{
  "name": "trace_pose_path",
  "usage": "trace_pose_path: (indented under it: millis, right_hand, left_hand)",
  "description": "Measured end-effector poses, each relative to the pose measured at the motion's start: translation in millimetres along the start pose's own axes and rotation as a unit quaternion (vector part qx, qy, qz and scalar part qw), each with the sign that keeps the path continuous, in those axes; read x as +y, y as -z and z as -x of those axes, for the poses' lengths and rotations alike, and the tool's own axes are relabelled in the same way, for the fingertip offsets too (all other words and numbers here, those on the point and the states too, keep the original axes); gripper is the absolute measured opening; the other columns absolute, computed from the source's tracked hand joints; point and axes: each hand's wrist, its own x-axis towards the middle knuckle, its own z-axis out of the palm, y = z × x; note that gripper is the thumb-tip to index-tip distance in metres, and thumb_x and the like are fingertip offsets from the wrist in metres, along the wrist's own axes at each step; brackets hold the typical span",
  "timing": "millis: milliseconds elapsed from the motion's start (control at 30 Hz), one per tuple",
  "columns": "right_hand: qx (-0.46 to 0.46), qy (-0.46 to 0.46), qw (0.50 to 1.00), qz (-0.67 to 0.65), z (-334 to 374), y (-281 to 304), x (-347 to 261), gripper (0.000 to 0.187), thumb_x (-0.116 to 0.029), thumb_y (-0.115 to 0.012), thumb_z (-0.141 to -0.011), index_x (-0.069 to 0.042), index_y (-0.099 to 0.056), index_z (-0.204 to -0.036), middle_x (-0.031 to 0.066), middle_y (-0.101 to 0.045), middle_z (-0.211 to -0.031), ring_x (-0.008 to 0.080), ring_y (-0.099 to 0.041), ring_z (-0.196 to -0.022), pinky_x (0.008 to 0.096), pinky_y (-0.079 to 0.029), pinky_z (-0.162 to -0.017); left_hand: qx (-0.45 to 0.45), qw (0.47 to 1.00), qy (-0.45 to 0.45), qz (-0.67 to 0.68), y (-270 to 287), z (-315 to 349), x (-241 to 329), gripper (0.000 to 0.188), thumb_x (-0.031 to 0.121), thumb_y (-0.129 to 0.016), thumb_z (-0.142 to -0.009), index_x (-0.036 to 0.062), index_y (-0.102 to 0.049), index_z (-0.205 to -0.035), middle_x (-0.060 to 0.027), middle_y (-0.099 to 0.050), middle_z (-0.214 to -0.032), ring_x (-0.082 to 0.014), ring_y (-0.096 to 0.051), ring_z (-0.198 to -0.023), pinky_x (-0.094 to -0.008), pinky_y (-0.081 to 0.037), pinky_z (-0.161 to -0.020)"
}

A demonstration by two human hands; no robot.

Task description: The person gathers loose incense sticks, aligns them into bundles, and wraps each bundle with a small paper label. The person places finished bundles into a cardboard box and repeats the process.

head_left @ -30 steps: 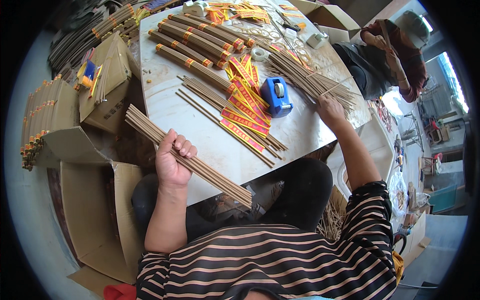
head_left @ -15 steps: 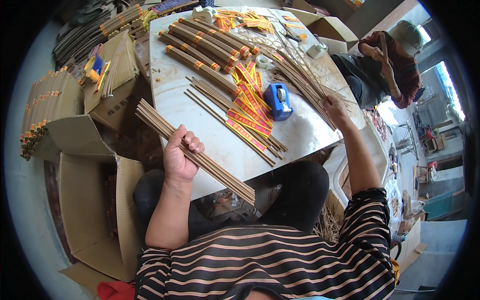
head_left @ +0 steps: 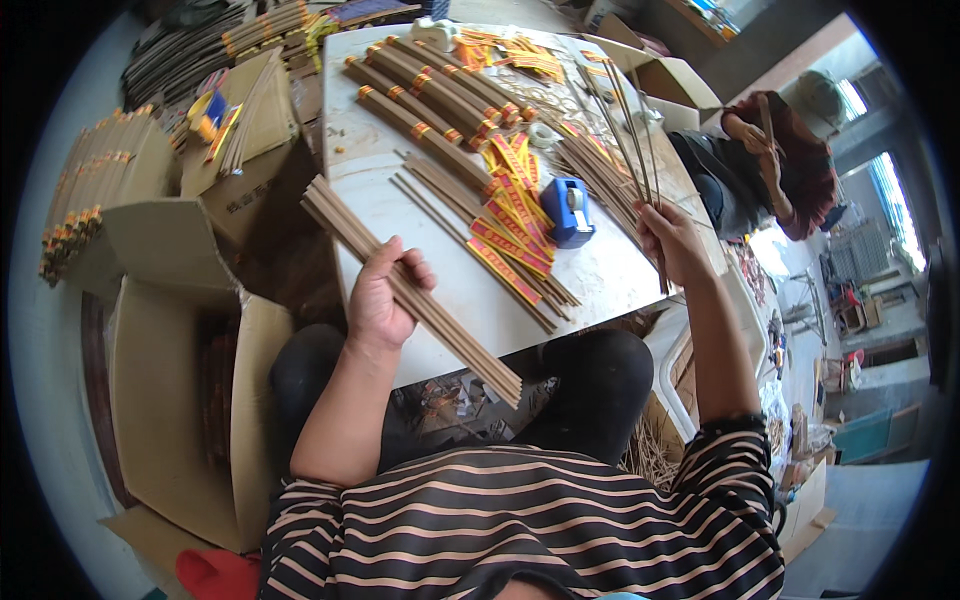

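My left hand [head_left: 388, 296] is closed around a bundle of brown incense sticks [head_left: 462, 348], tilted across the table's near left edge. My right hand [head_left: 672, 242] pinches a few thin incense sticks [head_left: 641, 165], raised at a steep slant over the right side of the table. Beneath and beside them lies a loose pile of incense sticks [head_left: 600, 175]. Between my hands, more loose sticks [head_left: 440, 190] rest on the white table [head_left: 610, 285], partly under red and yellow paper labels [head_left: 512, 240]. A blue tape dispenser [head_left: 569, 213] stands beside the labels.
Banded stick bundles [head_left: 420, 85] lie at the table's far left. An open cardboard box [head_left: 170, 400] stands at my left, with stacked bundles [head_left: 95, 190] beyond it. A white tub [head_left: 672, 375] sits at the right near my knee. Another person [head_left: 770, 150] works across on the right.
My right hand has lifted a few sticks from the pile and tilted them upward. My left hand, with its bundle, has shifted slightly right in the picture, as has the table.
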Motion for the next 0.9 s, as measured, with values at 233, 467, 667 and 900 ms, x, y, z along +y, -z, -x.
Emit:
trace_pose_path:
  millis: [233, 467, 667, 900]
  right_hand:
    - [-0.221, -0.060, 0.973, 0.019, 82, -138, -9, 0.025, -0.020, -0.046, -0.094, -0.001, -0.051, -0.110, -0.0012, -0.048, -0.068, 0.0041, -0.043, -0.051, 0.0169, -0.035, -0.045]
    - [-0.222, 0.088, 0.937, 0.254, 91, -198, 15, 0.026, -0.025, -0.045, -0.093, -0.001, -0.053, -0.096, 0.0126, -0.055, -0.072, 0.0255, -0.055, -0.060, 0.0345, -0.045, -0.055]
    - [-0.125, 0.211, 0.883, 0.400, 112, -220, 18, 0.027, -0.024, -0.047, -0.090, -0.001, -0.054, -0.105, 0.0221, -0.056, -0.085, 0.0387, -0.056, -0.081, 0.0438, -0.045, -0.074]
    - [-0.087, 0.249, 0.935, 0.238, 123, -199, 21, 0.032, -0.021, -0.054, -0.090, 0.000, -0.052, -0.114, 0.0173, -0.055, -0.101, 0.0269, -0.057, -0.090, 0.0339, -0.048, -0.077]
  left_hand:
    - [-0.075, 0.997, 0.006, 0.024, -2, 4, -8, 0.028, 0.020, -0.059, -0.085, -0.0011, -0.050, -0.101, -0.0191, -0.059, -0.100, -0.0298, -0.059, -0.093, -0.0450, -0.048, -0.089]
    - [-0.127, 0.991, -0.044, 0.009, 3, 15, 4, 0.029, 0.021, -0.060, -0.085, 0.0006, -0.052, -0.105, -0.0164, -0.062, -0.093, -0.0278, -0.061, -0.088, -0.0429, -0.050, -0.084]
    - [-0.087, 0.994, -0.061, 0.007, -5, 30, 13, 0.015, 0.012, -0.065, -0.081, 0.0050, -0.055, -0.088, -0.0096, -0.060, -0.072, -0.0222, -0.060, -0.066, -0.0354, -0.051, -0.066]
    - [-0.150, 0.951, -0.203, -0.178, -44, 59, 38, 0.014, 0.007, -0.063, -0.079, 0.0058, -0.056, -0.091, -0.0056, -0.057, -0.068, -0.0180, -0.059, -0.062, -0.0310, -0.049, -0.061]
